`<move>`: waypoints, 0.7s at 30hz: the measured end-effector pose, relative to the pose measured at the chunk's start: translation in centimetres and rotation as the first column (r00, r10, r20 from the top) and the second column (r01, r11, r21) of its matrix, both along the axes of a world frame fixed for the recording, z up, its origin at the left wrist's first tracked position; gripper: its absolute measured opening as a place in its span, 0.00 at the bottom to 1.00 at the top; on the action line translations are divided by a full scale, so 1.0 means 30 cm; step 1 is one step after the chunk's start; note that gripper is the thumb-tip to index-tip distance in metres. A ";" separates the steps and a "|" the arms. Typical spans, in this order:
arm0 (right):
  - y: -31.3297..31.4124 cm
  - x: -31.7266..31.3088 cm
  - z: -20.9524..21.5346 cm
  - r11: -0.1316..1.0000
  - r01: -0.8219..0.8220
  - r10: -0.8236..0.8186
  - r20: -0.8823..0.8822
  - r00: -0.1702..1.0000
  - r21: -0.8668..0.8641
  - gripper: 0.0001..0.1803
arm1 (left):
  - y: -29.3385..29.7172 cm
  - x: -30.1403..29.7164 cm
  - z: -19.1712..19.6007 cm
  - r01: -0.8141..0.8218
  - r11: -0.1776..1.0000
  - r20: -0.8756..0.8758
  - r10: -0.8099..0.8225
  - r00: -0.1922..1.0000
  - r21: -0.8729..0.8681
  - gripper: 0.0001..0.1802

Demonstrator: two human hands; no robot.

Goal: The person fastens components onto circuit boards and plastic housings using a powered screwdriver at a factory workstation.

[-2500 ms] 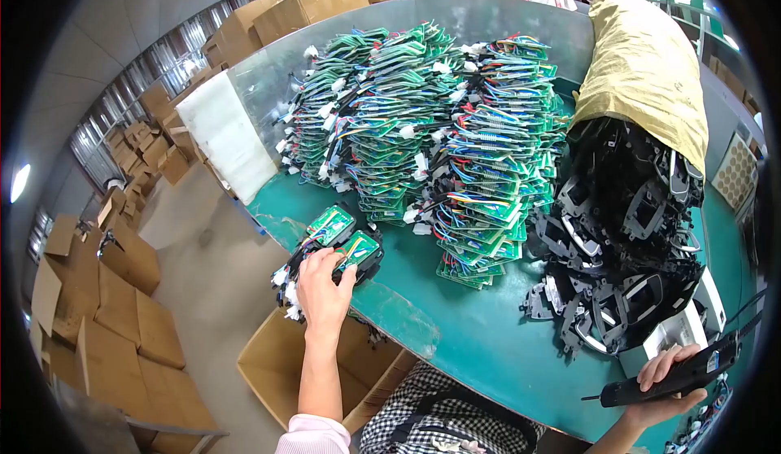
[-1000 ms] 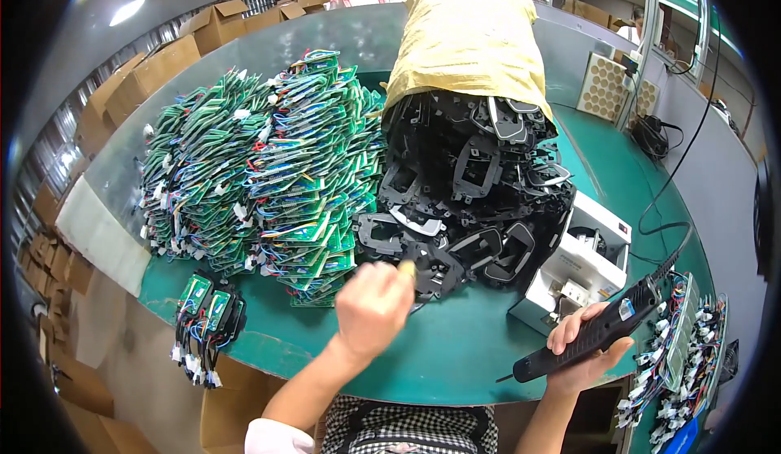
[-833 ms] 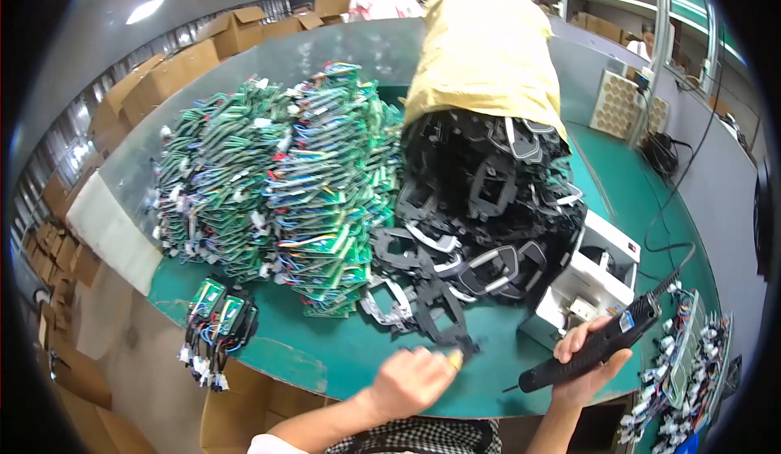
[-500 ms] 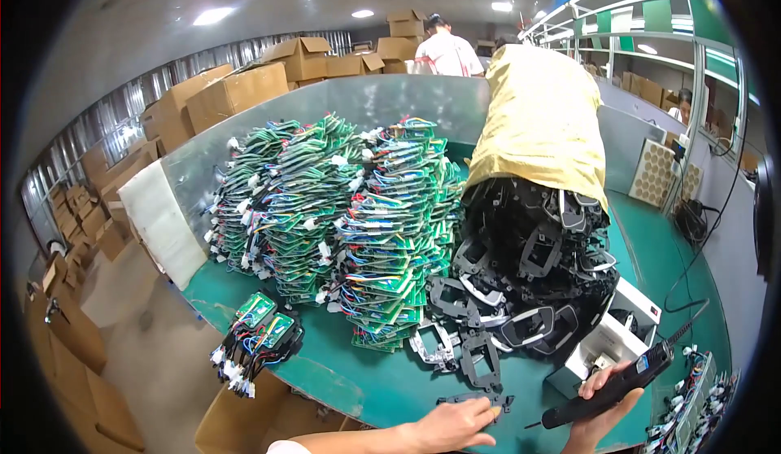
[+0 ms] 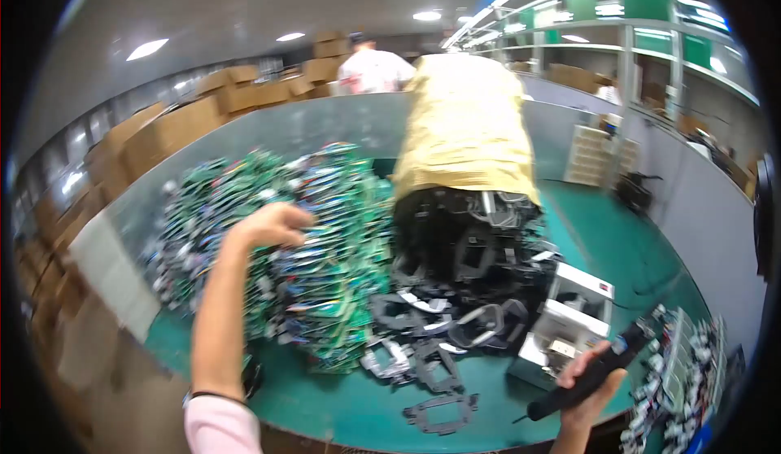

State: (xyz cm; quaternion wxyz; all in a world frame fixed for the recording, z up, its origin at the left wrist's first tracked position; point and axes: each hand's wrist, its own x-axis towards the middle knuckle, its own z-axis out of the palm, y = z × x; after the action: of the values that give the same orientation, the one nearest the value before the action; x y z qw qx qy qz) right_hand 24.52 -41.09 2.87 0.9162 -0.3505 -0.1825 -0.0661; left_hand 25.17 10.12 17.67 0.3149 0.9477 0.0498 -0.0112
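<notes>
My left hand point(image 5: 275, 224) is raised over the stacks of green circuit boards point(image 5: 342, 283), its fingers apart and a little blurred; I see nothing held in them. Coloured wires and white plugs stick out from the boards. In my right hand point(image 5: 598, 385) is a black electric screwdriver point(image 5: 582, 385), tilted, its thin bit pointing down to the left. Near the table's front edge a dark plastic frame point(image 5: 418, 416) lies flat by itself. Behind it, more black and silver frames point(image 5: 435, 368) spill out of a yellow sack point(image 5: 468, 128).
A white box point(image 5: 579, 285) with small parts in it stands left of the screwdriver. More wired boards point(image 5: 679, 381) stand at the right edge of the green table point(image 5: 358, 405). A grey partition point(image 5: 325, 116) curves behind the stacks. Beyond are cardboard boxes point(image 5: 189, 124) and a person in white point(image 5: 374, 67).
My left hand has left the dark frame at the front edge and moved up and left to the circuit boards. The view has turned right. My right hand still holds the screwdriver.
</notes>
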 end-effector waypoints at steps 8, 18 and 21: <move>-0.008 -0.003 0.053 0.979 0.160 -0.154 0.056 0.987 -0.128 0.35 | -0.091 -0.020 0.147 -0.083 0.995 0.172 0.091 0.981 -0.055 0.18; -0.055 0.028 0.126 0.952 0.257 -0.226 0.183 0.957 -0.164 0.40 | -0.328 -0.438 -0.036 0.030 0.799 0.597 0.422 0.683 -0.600 0.21; -0.061 0.059 0.161 0.936 0.300 -0.266 0.190 0.945 -0.186 0.41 | -0.516 -0.510 -0.208 -0.011 0.988 0.389 0.069 0.919 -0.151 0.24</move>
State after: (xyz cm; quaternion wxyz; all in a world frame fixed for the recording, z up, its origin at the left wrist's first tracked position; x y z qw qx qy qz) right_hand 26.29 -42.91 7.71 0.8366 -0.4623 -0.2098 -0.2060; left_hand 9.88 -5.37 11.43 0.3872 0.9038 0.0040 0.1822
